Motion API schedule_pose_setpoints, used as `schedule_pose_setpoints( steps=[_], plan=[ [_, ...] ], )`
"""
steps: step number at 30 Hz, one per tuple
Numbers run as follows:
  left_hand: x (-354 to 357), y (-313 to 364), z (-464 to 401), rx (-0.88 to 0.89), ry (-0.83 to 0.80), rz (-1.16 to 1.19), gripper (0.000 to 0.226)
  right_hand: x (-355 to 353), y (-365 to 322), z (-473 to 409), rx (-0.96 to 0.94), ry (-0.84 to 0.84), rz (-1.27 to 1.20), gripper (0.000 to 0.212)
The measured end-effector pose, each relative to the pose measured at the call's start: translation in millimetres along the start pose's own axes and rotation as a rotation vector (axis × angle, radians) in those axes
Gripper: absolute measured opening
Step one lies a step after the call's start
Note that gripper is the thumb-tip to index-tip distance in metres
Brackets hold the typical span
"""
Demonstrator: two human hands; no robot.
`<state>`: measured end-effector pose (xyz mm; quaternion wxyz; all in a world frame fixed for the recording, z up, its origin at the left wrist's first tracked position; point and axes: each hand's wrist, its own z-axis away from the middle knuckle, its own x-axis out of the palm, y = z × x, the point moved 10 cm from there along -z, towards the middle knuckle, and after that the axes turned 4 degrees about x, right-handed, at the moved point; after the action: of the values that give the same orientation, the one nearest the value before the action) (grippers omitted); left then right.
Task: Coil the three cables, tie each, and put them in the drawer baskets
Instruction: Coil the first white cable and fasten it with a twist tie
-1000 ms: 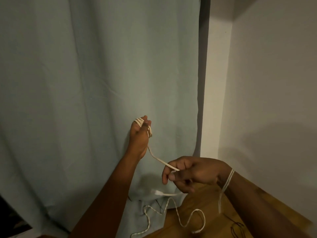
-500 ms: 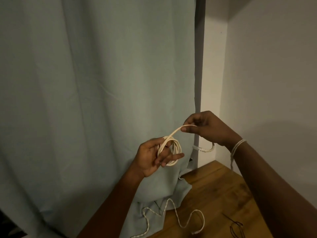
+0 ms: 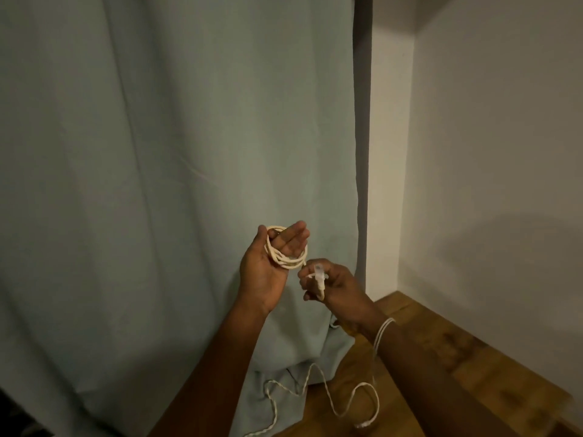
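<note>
Both hands are raised side by side in front of the curtain (image 3: 176,184). Left hand (image 3: 268,263) is palm up, fingers straight and close together, with the coiled cable (image 3: 285,258) looped round the four fingers; the thumb stands clear on the outer side of the coil. The coil lies roughly flat across the palm, its loops stacked and its opening facing along the fingers. Right hand (image 3: 334,285), just beside and slightly below the left, has its fingers curled round the cable's free end, pinching the white plug (image 3: 319,280); the plug's long axis runs downward, tip toward the bench (image 3: 441,367). The short run of cable between coil and plug is partly hidden behind the right fingers, and the plug's type cannot be made out. A pale string band (image 3: 383,331) circles the right wrist, a tail hanging from it.

Below the hands, a second white cable (image 3: 334,405) lies loose in curves on the wooden bench and across the curtain's bunched hem; its near end is cut off by the lower frame edge. Right of the hands stands a plain wall (image 3: 489,184), meeting the bench in a corner.
</note>
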<state>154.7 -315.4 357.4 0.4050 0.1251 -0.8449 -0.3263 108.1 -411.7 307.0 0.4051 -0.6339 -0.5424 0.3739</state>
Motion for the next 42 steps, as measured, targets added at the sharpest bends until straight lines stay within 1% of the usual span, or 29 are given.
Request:
schedule_pose_setpoints(
  steps=[2, 5, 7, 8, 12, 16, 18, 19, 21, 22, 23, 24, 25, 26, 27, 28, 29, 30, 31, 33, 34, 36, 38, 40, 42],
  plan=[
    [0.8, 0.4, -1.1, 0.022, -0.033, -0.214, 0.058, 9.0, 3.2, 4.4, 0.026, -0.050, 0.028, 0.014],
    [-7.5, 3.5, 3.3, 0.113, -0.009, -0.626, 0.049, 19.1, 7.3, 10.7, 0.124, -0.128, 0.044, 0.031],
    [-11.7, 0.3, 7.8, 0.124, -0.040, -0.889, 0.041, 23.2, 0.1, 14.1, 0.108, -0.157, 0.087, 0.035],
    [-14.7, -3.8, 9.4, 0.102, -0.065, -0.993, 0.041, 24.2, -5.3, 15.1, 0.086, -0.165, 0.102, 0.035],
    [-10.1, -15.8, 18.1, 0.008, -0.146, -1.147, 0.024, 22.1, -29.5, 14.3, -0.023, -0.166, 0.161, 0.027],
    [0.6, -12.0, 23.0, 0.036, -0.191, -1.110, 0.038, 17.0, -41.5, 17.6, -0.050, -0.125, 0.097, 0.022],
    [7.7, -13.3, 28.3, 0.048, -0.224, -1.114, 0.048, 11.6, -49.3, 19.9, -0.093, -0.062, 0.078, 0.018],
    [10.3, -16.3, 30.4, 0.046, -0.243, -1.118, 0.058, 6.0, -52.3, 19.7, -0.116, 0.000, 0.094, 0.016],
    [8.1, -23.8, 31.2, -0.003, -0.227, -1.097, 0.079, -12.8, -58.4, 20.7, -0.176, 0.205, 0.238, 0.014],
    [2.8, -28.3, 30.1, -0.057, -0.190, -1.077, 0.085, -22.6, -64.4, 23.0, -0.227, 0.310, 0.351, 0.016],
    [-1.6, -33.1, 29.5, -0.117, -0.162, -1.045, 0.088, -27.0, -72.7, 25.3, -0.303, 0.366, 0.484, 0.018],
    [-4.7, -38.9, 29.6, -0.179, -0.151, -0.998, 0.087, -24.6, -80.3, 26.6, -0.400, 0.359, 0.626, 0.021],
    [-4.7, -43.5, 30.5, -0.228, -0.149, -0.933, 0.085, -18.0, -83.9, 25.8, -0.476, 0.291, 0.745, 0.027],
    [-3.3, -46.8, 31.1, -0.258, -0.150, -0.871, 0.082, -11.4, -81.9, 22.6, -0.508, 0.173, 0.803, 0.033],
    [-0.1, -47.4, 31.7, -0.262, -0.148, -0.821, 0.078, -6.2, -77.7, 19.4, -0.488, 0.049, 0.792, 0.035],
    [3.1, -45.8, 31.2, -0.245, -0.137, -0.791, 0.075, -2.8, -73.1, 16.7, -0.436, -0.054, 0.730, 0.033],
    [5.9, -44.5, 30.1, -0.222, -0.127, -0.767, 0.073, -1.8, -68.8, 15.0, -0.385, -0.117, 0.666, 0.031],
    [8.4, -43.4, 28.4, -0.197, -0.119, -0.753, 0.070, -3.3, -67.2, 13.9, -0.351, -0.127, 0.617, 0.030],
    [10.0, -43.1, 27.2, -0.180, -0.109, -0.744, 0.067, -7.5, -65.9, 12.4, -0.332, -0.099, 0.593, 0.029],
    [6.9, -43.3, 23.5, -0.165, -0.037, -0.745, 0.064, -15.8, -64.6, 12.6, -0.324, -0.029, 0.563, 0.027],
    [3.8, -42.3, 21.0, -0.151, 0.017, -0.768, 0.064, -19.8, -64.0, 13.7, -0.325, 0.004, 0.542, 0.027],
    [-1.8, -36.5, 16.2, -0.093, 0.128, -0.889, 0.064, -25.8, -62.5, 16.4, -0.326, 0.070, 0.491, 0.026],
    [-1.8, -33.3, 14.1, -0.066, 0.191, -0.931, 0.065, -29.7, -61.7, 18.7, -0.337, 0.144, 0.466, 0.022],
    [-0.3, -42.2, 17.8, -0.128, 0.204, -0.841, 0.066, -36.4, -61.3, 20.0, -0.345, 0.244, 0.455, 0.020],
    [4.0, -57.9, 23.3, -0.162, 0.148, -0.729, 0.065, -50.7, -59.0, 22.2, -0.324, 0.368, 0.394, 0.021]
  ],
)
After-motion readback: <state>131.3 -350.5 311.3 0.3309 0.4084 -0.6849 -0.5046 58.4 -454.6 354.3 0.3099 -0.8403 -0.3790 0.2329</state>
